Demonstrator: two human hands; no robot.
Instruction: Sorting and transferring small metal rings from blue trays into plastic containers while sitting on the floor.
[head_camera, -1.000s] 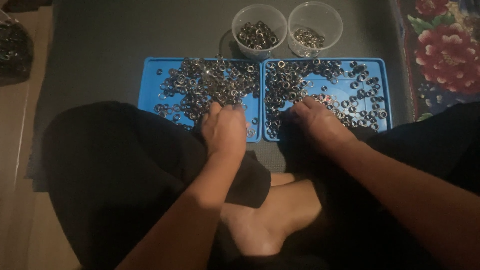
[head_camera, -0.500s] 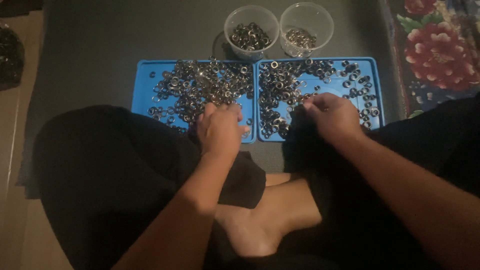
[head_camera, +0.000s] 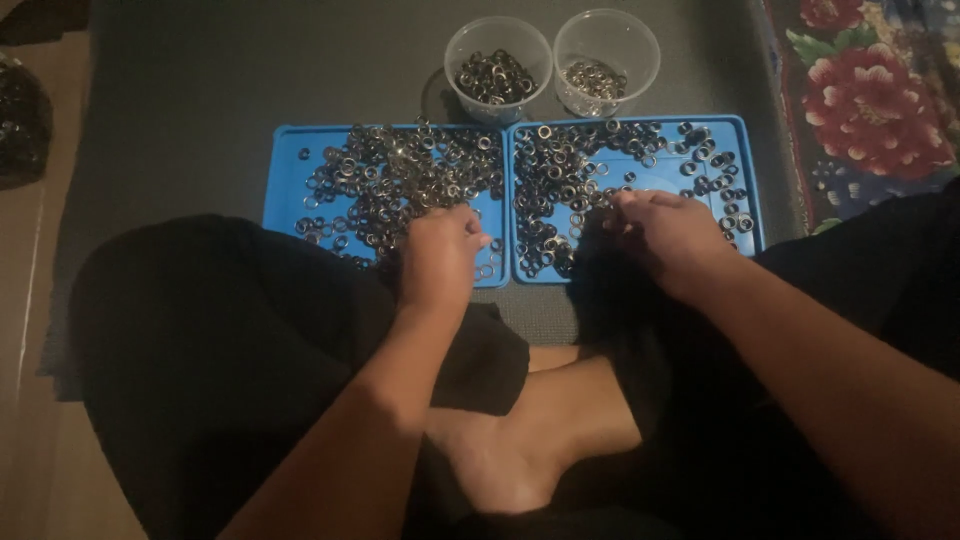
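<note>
Blue left tray (head_camera: 290, 170): your left hand (head_camera: 437, 255) rests curled on its metal rings (head_camera: 400, 180), grip unclear. Beside it, right tray (head_camera: 745, 200): right hand (head_camera: 665, 235) likewise. Behind both, two clear cups (head_camera: 497, 70), seemingly for sorting.

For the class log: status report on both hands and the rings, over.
Left hand on rings, left blue tray. Right hand on right blue tray. Grip unclear. Two cups beyond, nothing blocking.

The left hand (head_camera: 437, 255) sits near the middle, knuckles up, fingers curled under. Its arm comes up from 7 o'clock. The right hand (head_camera: 665, 232) is at its 3 o'clock, fingers bent down, arm coming from 5 o'clock.
</note>
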